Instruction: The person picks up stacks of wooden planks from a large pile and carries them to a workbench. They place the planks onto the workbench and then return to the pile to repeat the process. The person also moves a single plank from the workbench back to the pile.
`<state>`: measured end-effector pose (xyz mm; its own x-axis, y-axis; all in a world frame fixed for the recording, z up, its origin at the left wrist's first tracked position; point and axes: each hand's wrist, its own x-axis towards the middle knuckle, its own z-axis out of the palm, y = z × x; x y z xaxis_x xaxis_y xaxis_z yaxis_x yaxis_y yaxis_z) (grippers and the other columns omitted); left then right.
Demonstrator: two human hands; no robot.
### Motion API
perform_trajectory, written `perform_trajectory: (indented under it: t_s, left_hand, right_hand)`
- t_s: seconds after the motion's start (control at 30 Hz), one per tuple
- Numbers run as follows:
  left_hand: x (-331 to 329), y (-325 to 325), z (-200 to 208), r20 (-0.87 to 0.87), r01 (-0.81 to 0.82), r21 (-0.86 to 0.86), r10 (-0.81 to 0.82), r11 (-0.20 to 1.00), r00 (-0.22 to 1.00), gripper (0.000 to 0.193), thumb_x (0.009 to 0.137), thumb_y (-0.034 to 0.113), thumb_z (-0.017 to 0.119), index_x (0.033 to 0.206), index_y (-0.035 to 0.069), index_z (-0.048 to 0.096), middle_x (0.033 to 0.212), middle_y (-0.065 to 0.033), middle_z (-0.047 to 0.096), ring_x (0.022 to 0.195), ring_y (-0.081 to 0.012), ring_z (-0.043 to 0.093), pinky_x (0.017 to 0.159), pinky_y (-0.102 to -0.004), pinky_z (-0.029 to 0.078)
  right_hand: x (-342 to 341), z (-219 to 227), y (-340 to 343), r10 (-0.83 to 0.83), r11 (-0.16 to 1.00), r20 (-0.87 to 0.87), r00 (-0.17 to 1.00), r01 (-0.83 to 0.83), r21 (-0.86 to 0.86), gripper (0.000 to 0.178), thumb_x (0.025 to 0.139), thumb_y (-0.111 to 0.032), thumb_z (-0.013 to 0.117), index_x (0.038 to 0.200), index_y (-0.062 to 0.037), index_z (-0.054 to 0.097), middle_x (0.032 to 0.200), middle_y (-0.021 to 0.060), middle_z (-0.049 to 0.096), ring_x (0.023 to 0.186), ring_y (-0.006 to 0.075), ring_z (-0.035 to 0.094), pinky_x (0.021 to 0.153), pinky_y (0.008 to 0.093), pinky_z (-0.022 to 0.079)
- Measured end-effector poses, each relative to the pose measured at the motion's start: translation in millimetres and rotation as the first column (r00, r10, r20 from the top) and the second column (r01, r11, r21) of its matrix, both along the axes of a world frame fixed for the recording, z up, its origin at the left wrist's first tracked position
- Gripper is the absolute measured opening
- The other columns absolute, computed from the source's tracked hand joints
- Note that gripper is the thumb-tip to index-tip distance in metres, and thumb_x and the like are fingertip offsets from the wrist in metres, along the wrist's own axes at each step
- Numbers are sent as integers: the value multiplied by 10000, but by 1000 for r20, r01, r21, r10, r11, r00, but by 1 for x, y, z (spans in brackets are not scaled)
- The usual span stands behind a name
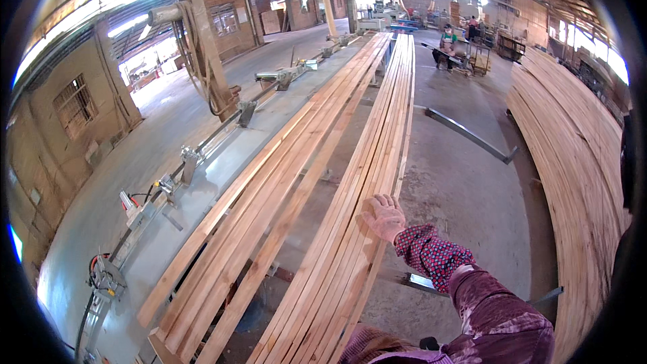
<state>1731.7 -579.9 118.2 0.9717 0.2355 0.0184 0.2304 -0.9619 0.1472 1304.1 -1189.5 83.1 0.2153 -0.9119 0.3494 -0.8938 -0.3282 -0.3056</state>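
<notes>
My right hand (pixel 385 218) rests on top of a bundle of long, narrow wood strips (pixel 367 182), near their right edge. Its fingers lie fairly flat across the wood and grip nothing that I can see. A patterned cuff and a purple sleeve cover that arm. To the left runs a second group of long planks (pixel 269 189), with a single plank (pixel 283 229) set a little apart from it. Both groups stretch from the lower edge far into the hall. My left hand is out of view.
Left of the planks stands a long grey machine bed (pixel 222 162) with several clamps along a rail. Metal arms (pixel 468 136) jut out over the floor at right. A tall stack of boards (pixel 566 162) lines the right side. People (pixel 447 44) are far back.
</notes>
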Motion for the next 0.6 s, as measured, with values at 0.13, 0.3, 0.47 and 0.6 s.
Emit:
perform_trajectory:
  t_s: [0.13,0.3,0.47,0.6]
  left_hand:
    - [9,-10,10,50,89,12,-89,996,995,542,974,508,490,1144,47,716,1083,-214,712,960,-397,690,823,-472,547]
    - [15,-17,9,98,210,25,-211,977,973,507,978,483,498,1152,55,706,1094,-208,703,973,-388,684,822,-466,553]
    - [24,-31,2,149,322,27,-322,946,935,473,982,459,505,1160,64,695,1105,-203,695,986,-378,678,822,-461,558]
    - [28,-43,-11,187,397,19,-393,918,900,446,986,439,512,1166,70,687,1114,-199,688,996,-370,673,822,-456,562]
  right_hand:
    - [1,-5,0,-8,999,32,999,9,-34,534,927,-435,577,1329,-84,569,1416,141,528,1382,328,422,1202,470,264]
    - [1,-11,-3,-30,997,27,999,32,-69,517,916,-422,594,1320,-100,574,1397,123,540,1377,311,426,1198,466,269]
    - [-4,-9,-1,-33,996,8,999,33,-84,513,920,-427,592,1316,-103,575,1406,111,533,1381,308,422,1199,456,270]
    - [3,0,2,-24,999,39,999,25,-26,507,924,-432,584,1310,-103,581,1403,109,534,1379,310,424,1201,453,267]
